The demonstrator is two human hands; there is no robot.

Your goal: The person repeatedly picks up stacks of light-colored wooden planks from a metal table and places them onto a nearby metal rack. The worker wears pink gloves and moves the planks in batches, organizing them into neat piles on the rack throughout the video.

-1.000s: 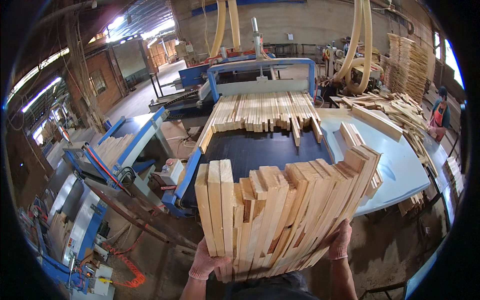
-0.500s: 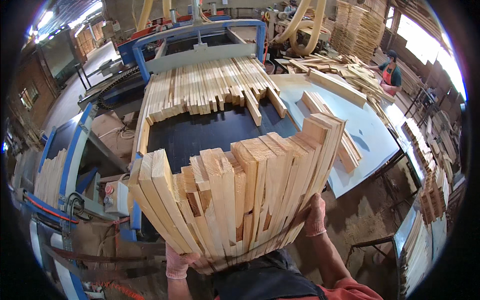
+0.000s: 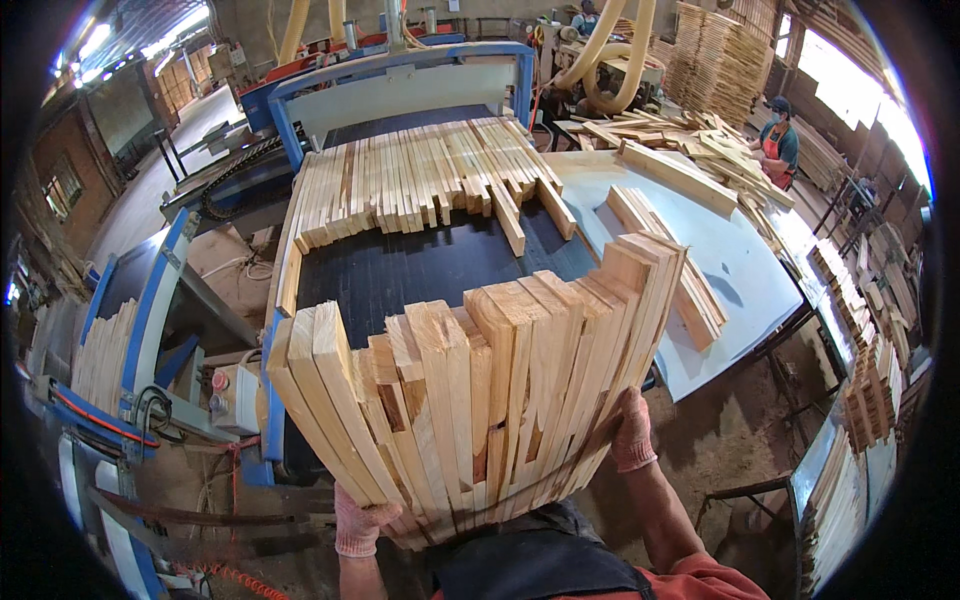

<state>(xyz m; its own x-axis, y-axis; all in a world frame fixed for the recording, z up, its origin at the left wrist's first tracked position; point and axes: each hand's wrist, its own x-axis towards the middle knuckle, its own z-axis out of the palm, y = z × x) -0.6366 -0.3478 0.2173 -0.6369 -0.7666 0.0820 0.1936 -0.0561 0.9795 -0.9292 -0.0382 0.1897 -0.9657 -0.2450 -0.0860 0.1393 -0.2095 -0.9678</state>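
Observation:
A wide bundle of wooden slats, uneven in length, stands on edge in front of me, tilted toward my body. My gloved left hand grips its lower left side. On the lower right side my gloved right hand is pressed, closed round the outer slat. Some fingers of both hands are hidden behind the wood. Beyond the bundle, a row of similar slats lies side by side on a black machine bed. Two slats there stick out nearer to me than the others.
A blue machine frame spans the bed's far end. To the right, a pale table carries a few slats and loose boards. A control box sits at left. A person stands at the far right near stacked wood.
The slat row on the machine bed has shifted slightly away, leaving the bar over it and baring black bed behind. My hands keep hold of the bundle, nearly unmoved. The person at right has straightened.

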